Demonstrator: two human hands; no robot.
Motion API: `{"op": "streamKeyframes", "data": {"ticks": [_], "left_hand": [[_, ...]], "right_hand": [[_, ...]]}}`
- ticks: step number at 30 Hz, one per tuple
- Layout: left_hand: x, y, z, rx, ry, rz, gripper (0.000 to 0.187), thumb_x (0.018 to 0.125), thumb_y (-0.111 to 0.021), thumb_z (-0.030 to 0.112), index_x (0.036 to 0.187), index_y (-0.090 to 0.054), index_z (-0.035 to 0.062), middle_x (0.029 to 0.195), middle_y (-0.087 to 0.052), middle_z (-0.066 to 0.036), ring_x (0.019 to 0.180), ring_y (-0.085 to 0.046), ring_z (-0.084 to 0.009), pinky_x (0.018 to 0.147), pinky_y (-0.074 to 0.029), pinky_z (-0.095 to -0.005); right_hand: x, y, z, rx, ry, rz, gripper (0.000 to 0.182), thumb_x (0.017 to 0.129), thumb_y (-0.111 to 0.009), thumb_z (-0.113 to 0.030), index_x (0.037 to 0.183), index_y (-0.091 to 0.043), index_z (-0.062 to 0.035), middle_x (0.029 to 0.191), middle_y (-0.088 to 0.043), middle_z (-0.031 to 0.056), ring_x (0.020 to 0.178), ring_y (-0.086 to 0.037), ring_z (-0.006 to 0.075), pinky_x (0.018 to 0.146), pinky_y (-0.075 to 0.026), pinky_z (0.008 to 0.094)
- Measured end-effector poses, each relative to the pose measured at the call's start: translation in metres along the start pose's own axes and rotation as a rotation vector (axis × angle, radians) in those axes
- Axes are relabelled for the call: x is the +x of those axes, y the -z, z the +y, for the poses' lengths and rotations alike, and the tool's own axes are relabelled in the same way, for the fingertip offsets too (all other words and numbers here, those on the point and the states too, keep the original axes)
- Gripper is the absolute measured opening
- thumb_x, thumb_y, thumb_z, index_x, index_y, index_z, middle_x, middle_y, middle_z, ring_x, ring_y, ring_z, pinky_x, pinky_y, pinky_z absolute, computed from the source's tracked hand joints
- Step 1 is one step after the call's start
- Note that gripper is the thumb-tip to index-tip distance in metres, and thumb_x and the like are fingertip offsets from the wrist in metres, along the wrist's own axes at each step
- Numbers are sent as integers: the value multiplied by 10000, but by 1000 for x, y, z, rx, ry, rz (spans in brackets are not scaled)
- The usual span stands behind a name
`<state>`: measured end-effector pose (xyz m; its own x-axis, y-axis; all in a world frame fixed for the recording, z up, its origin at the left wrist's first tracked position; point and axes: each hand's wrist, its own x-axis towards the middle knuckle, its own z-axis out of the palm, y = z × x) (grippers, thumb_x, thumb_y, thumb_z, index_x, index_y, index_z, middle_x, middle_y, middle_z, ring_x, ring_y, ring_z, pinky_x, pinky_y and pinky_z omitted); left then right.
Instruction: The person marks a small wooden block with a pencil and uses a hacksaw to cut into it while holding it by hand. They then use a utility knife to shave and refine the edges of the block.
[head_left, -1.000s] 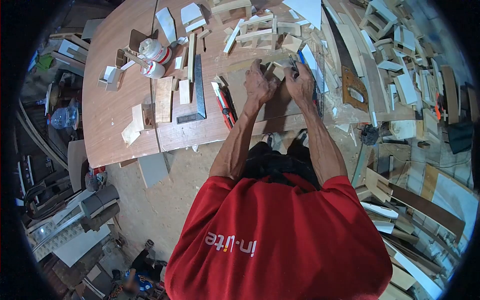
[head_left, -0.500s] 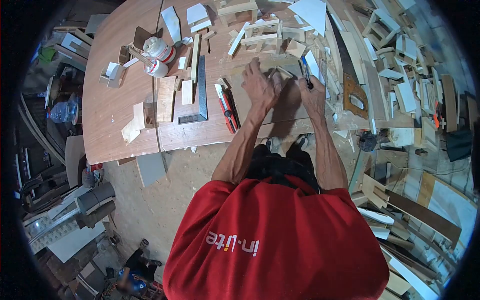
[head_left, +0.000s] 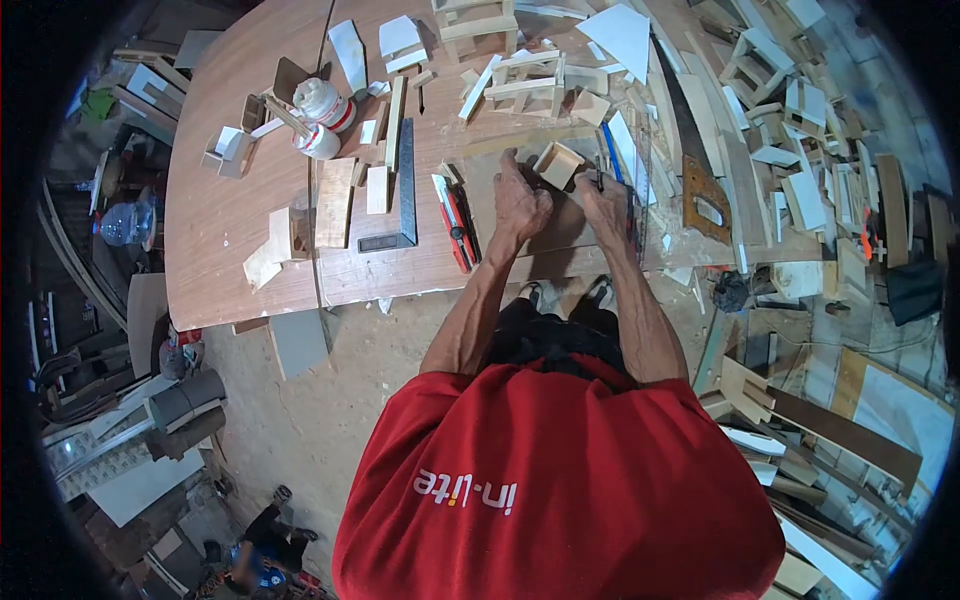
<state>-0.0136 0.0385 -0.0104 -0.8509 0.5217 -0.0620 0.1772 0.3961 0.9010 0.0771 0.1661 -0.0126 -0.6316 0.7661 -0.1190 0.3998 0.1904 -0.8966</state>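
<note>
A small open wooden box (head_left: 546,169) sits tilted between my hands, its hollow facing up toward me, over a brown board (head_left: 481,190) on the table. My left hand (head_left: 522,207) is at its left side, index finger stretched forward and thumb close to the box's near edge. My right hand (head_left: 607,208) has its fingertips right at the box's lower right corner. A slim dark pen (head_left: 600,179) sticks up from its closed fingers. Just beyond that hand lies a blue strip (head_left: 611,150). A red utility knife (head_left: 456,225) rests left of the board.
Left on the table (head_left: 230,260) are a metal square (head_left: 406,190), white glue jars (head_left: 320,105) and wood offcuts. A handsaw (head_left: 706,205) lies on the right. Wooden frames (head_left: 527,85) stand at the back. Another person (head_left: 262,560) is low at the bottom left.
The small box has turned so its hollow now shows. My left hand has come lower, its fingers less spread and beside the box. My right hand has moved left to the box's corner.
</note>
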Motion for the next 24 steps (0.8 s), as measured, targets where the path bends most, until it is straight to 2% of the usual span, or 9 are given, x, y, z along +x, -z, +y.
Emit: {"op": "streamKeyframes", "data": {"ticks": [3, 5, 8, 10, 15, 18, 20, 23, 24], "left_hand": [[-1, -2, 0, 3, 2, -8, 727, 658, -563, 27, 1320, -277, -68, 961, -595, -204, 924, -515, -370, 875, -406, -477], [-1, -2, 2, 12, 10, -5, 733, 660, -565, 29, 1321, -265, -71, 964, -597, -209, 929, -519, -373, 875, -408, -478], [-3, -3, 2, 22, 34, -11, 747, 657, -573, 30, 1321, -249, -79, 975, -599, -217, 943, -518, -379, 883, -409, -479], [-8, -5, 2, 20, -46, 25, 747, 652, -580, 29, 1311, -248, -88, 960, -612, -222, 899, -550, -379, 842, -439, -467], [-17, -7, 9, -36, -83, 31, 744, 653, -591, 26, 1300, -243, -99, 906, -621, -225, 810, -598, -355, 773, -474, -443], [-21, -13, 6, -69, -99, 42, 741, 660, -600, 26, 1294, -242, -104, 869, -620, -222, 788, -611, -343, 754, -484, -422], [-23, -15, 3, -73, -100, 41, 740, 664, -605, 27, 1294, -241, -105, 859, -617, -222, 788, -613, -340, 755, -486, -413], [-23, -16, -2, 0, -131, 59, 762, 672, -606, 30, 1311, -212, -98, 832, -619, -206, 762, -616, -328, 747, -491, -397], [-22, -10, 3, -9, -101, 55, 705, 701, -615, 61, 1296, -271, -98, 835, -625, -205, 771, -622, -326, 752, -492, -397]], "right_hand": [[-1, -2, 1, -84, -23, -29, 291, 830, -603, -257, 940, -685, 0, 824, -675, 107, 772, -601, 183, 725, -459, 328], [3, -8, 10, 10, 79, -30, 283, 791, -601, -258, 909, -680, -13, 822, -675, 184, 784, -647, 333, 733, -494, 389], [7, -15, 20, 8, 94, 49, 256, 794, -597, -237, 917, -686, -32, 824, -677, 180, 797, -651, 337, 739, -501, 390], [4, -12, 12, -6, 91, 65, 247, 799, -592, -228, 921, -688, -37, 836, -679, 179, 811, -652, 336, 750, -502, 387], [1, -1, -4, -96, 75, 74, 237, 809, -582, -217, 927, -690, -42, 875, -680, 179, 848, -653, 334, 777, -503, 385], [7, -2, 0, -22, 83, 36, 241, 812, -578, -217, 931, -686, -37, 889, -674, 189, 858, -645, 350, 775, -499, 402], [11, -3, 6, -128, 187, 84, 254, 819, -578, -239, 905, -666, -16, 877, -660, 209, 853, -629, 383, 760, -496, 422], [14, -2, 9, -240, 149, 81, 286, 833, -563, -266, 886, -638, 5, 879, -637, 252, 869, -607, 419, 767, -488, 440], [11, 1, 4, -237, 147, 83, 286, 833, -563, -266, 886, -638, 5, 879, -637, 252, 869, -607, 419, 767, -488, 440]]}}
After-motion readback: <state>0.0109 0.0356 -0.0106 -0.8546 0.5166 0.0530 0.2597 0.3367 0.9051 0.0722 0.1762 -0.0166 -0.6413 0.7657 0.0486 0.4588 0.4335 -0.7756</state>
